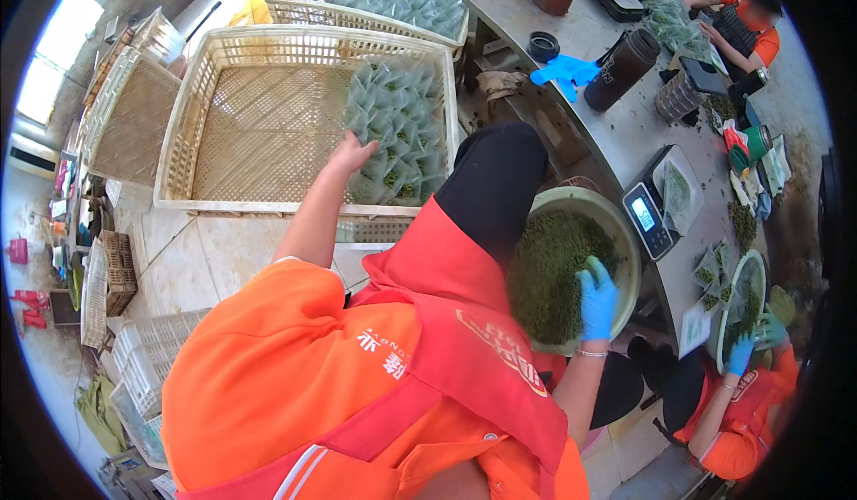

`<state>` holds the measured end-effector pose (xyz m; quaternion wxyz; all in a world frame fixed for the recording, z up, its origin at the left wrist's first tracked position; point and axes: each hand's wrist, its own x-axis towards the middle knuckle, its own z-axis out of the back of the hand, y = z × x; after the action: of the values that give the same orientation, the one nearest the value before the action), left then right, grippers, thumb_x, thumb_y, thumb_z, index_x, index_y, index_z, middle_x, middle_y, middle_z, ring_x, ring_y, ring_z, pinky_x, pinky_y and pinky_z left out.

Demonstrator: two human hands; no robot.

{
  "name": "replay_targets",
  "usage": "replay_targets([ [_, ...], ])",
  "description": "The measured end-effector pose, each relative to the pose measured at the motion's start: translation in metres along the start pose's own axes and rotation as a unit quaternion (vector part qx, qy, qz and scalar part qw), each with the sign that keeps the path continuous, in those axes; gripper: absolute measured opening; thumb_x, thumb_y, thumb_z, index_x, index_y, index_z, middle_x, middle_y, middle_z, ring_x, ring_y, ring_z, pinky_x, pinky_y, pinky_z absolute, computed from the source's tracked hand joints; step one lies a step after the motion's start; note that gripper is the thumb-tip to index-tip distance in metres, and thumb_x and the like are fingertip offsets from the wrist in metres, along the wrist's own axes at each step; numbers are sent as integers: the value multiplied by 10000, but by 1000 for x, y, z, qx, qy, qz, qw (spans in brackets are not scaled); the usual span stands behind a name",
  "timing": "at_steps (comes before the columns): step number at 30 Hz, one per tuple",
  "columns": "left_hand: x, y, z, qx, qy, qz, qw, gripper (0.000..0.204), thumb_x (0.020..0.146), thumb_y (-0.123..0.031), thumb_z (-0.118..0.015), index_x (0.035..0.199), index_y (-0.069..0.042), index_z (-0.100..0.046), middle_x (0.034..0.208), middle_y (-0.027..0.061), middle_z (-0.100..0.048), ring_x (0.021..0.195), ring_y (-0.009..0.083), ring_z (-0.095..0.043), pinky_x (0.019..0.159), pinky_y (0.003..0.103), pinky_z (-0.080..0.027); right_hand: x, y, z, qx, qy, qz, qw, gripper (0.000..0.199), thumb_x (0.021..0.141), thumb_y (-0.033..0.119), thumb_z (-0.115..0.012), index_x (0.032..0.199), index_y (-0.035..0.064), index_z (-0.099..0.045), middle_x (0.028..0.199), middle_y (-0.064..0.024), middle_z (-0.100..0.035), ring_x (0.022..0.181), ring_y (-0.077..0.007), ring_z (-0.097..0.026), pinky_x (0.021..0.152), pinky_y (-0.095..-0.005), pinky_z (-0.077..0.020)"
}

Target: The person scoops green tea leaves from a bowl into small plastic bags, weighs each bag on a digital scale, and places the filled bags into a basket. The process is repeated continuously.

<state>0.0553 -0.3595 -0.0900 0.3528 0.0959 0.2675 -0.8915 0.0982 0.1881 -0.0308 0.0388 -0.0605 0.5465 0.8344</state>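
Fingers (357,149) — on green packets (397,129)

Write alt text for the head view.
A person in orange reaches the bare left hand to clear packets in a white crate, while the blue-gloved right hand rests in a basin of green leaves.

A: Room around the left hand (350,154)?

B: Open crate (268,45) floor from 7 to 11 o'clock of it, bare lattice. Stacked clear packets (397,129) block 1 to 5 o'clock, touching the fingers.

A: Right hand (596,299)?

B: Sits in the basin (616,223) of green leaves. Rim walls it at 12 to 3 o'clock, scale (656,210) just beyond. Black-clad knee (495,179) crowds 10 o'clock. Another person's basin (745,308) near at 3.
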Motion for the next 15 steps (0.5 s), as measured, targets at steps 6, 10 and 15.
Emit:
replay_targets([
  [6, -17, -9, 55, -28, -197, -140, 970, 796, 772, -487, -632, 1332, -1, -340, 1203, 241, -520, 1081, 307, -539, 939, 398, -401, -8, -24, -11, -345, 53, -120, 930, 449, 754, 283, -675, 1076, -19, -595, 1046, -207, -616, 980, -335, -588, 843, -394, -463],
  [10, -57, -92, 60, -345, -34, -282, 895, 308, 871, -106, -577, 1153, 2, -511, 996, 98, -631, 892, 126, -594, 753, 257, -477, -18, -38, -42, -393, 98, -51, 913, 354, 726, 304, -682, 927, 27, -592, 920, -201, -621, 896, -384, -577, 763, -458, -464],
  [15, -212, -238, 78, -259, 190, -482, 815, 127, 860, -37, -544, 955, 9, -614, 911, 65, -662, 860, 145, -618, 807, 298, -484, -9, -26, -21, -197, 23, -115, 973, 172, 746, 162, -653, 832, 33, -576, 758, -141, -627, 688, -291, -629, 613, -394, -493],
])
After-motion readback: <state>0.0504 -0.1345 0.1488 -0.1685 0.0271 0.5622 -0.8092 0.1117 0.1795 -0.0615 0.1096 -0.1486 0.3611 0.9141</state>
